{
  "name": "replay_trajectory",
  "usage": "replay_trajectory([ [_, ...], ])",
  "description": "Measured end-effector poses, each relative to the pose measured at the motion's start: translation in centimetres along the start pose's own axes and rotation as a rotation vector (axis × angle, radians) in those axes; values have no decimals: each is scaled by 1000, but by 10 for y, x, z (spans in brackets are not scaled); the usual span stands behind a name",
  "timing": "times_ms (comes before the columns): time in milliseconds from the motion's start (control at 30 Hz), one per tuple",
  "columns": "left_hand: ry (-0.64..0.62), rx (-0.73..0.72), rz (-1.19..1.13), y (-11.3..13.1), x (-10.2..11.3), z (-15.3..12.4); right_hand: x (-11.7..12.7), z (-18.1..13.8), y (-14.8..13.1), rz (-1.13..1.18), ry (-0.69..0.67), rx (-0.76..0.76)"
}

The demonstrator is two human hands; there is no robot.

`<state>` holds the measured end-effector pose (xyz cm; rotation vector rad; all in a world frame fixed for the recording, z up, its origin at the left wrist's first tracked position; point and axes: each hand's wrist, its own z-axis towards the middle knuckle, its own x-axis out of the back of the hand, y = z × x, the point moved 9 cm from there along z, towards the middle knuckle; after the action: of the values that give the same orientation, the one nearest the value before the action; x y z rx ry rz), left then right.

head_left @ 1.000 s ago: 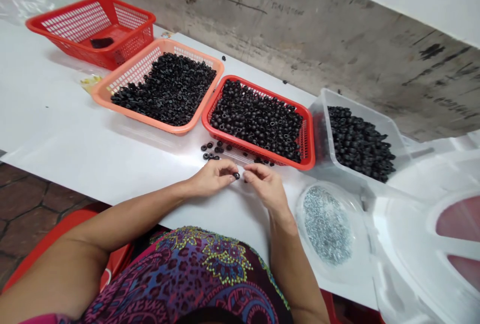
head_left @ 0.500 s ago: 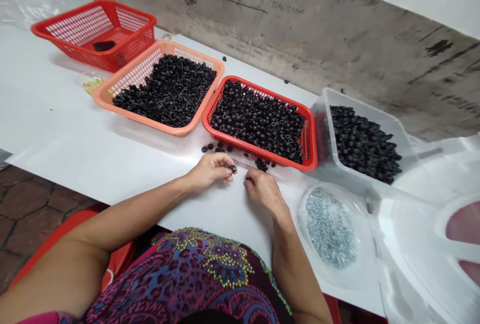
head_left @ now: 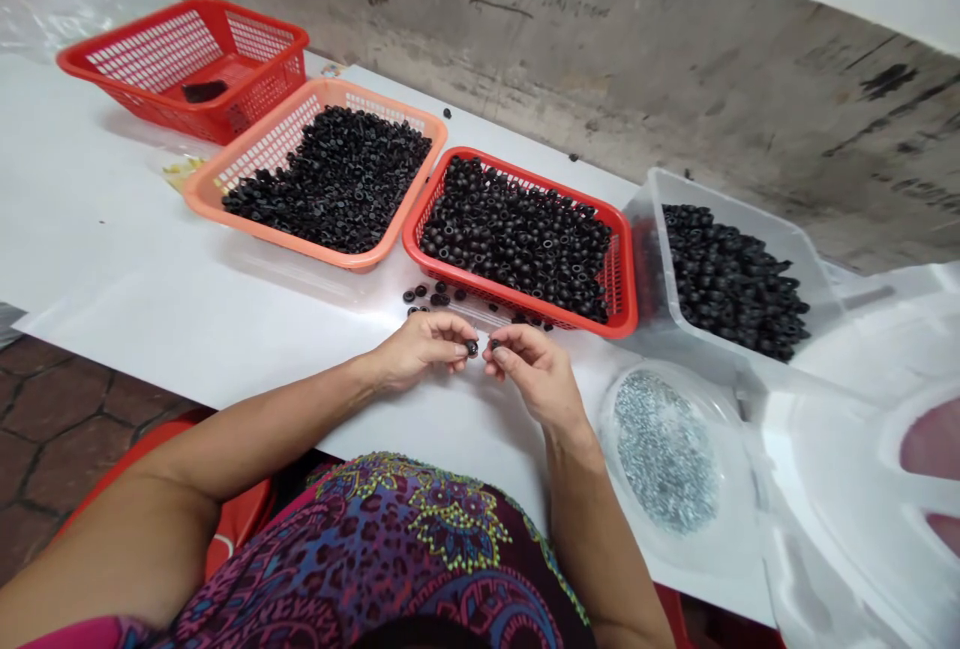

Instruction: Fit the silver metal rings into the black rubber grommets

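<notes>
My left hand [head_left: 421, 351] pinches a small black ring [head_left: 472, 347] between thumb and fingertips, just above the white table [head_left: 150, 259]. My right hand [head_left: 531, 369] faces it, fingers pinched on a tiny black piece [head_left: 494, 343] right beside the ring. Both hands hover in front of the red basket [head_left: 622, 301] filled with black rings. Several loose black rings [head_left: 427, 298] lie on the table just beyond my left hand.
An orange basket [head_left: 201, 191] of black parts sits to the left, and a nearly empty red basket [head_left: 90, 59] farther left. A clear tub [head_left: 660, 191] of black parts stands at right. A clear dish [head_left: 622, 399] of small silver pieces lies near my right wrist. A concrete wall runs behind.
My right hand dipped to the table half a second ago, then rose and came back to meet my left hand with a small piece. The left hand barely moved.
</notes>
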<state>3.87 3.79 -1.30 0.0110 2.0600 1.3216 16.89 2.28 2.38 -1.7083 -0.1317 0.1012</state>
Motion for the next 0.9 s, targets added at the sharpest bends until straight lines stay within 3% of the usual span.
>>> replay_trajectory([
  [300, -17, -7, 6, -1, -1, 0, -2, -3, -11, -106, 50, 115],
  [600, 12, -15, 25, -1, 2, 1, 3, -7, -15, -122, 133, 93],
  [900, 41, -40, 105, 1, 3, 1, -2, -12, -27, -364, 152, 255],
])
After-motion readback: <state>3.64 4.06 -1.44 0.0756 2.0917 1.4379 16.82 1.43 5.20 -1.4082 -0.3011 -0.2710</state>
